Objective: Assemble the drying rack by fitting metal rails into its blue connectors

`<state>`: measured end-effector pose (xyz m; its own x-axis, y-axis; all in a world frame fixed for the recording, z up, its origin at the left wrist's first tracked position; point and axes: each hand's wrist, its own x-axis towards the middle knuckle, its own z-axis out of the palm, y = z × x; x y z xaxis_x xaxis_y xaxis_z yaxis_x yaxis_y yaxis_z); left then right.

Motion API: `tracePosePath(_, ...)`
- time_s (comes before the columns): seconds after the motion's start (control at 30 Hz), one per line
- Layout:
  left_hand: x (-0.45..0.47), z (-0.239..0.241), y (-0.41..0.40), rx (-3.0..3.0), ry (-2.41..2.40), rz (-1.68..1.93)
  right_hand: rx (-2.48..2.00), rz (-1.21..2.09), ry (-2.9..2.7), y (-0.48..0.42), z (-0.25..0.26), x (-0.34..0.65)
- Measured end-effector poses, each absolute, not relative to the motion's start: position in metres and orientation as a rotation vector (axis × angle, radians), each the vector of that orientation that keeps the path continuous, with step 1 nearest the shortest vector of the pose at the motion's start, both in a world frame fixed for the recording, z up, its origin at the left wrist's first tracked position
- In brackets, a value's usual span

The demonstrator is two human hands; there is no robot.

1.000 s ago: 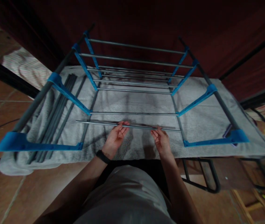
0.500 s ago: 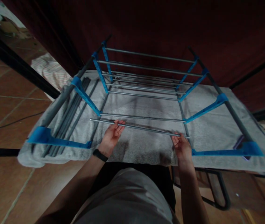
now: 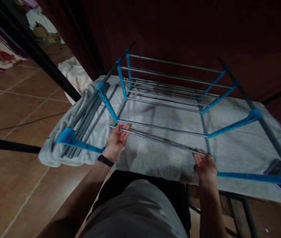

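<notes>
A thin metal rod [image 3: 162, 141] lies across both my hands, its right end lower in view than its left. My left hand [image 3: 117, 138] has its thumb over the rod near the left end, fingers beneath. Close to the right end, my right hand [image 3: 205, 165] grips it the same way. Around the rod stands a rack frame of grey tubes [image 3: 248, 96] and blue plastic brackets [image 3: 234, 125]. Another metal rod [image 3: 160, 128] joins two brackets just beyond the held one. Further rods [image 3: 177, 78] span the frame behind.
Several loose grey tubes [image 3: 86, 124] lie at the left on the grey towel-like cover [image 3: 145, 155]. A dark phone-like object [image 3: 276, 168] rests by the right front bracket. Dark red curtain [image 3: 180, 29] hangs behind. Black posts [image 3: 36, 56] and a cable [image 3: 23, 125] are at the left.
My view has swung left, so the frame sits further right. The held rod now slopes more, its right end closer to me. Both hands keep hold of it.
</notes>
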<state>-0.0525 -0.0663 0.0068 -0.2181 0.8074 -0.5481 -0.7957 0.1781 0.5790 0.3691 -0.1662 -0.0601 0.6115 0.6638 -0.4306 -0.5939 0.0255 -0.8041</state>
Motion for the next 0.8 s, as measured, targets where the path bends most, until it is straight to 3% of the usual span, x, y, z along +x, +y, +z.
tracePosePath(0.8, -0.073, 0.002, -0.068, 0.028, 1.104, 1.633, -1.217, 0.986, -0.001, -0.153, -0.056, 0.374)
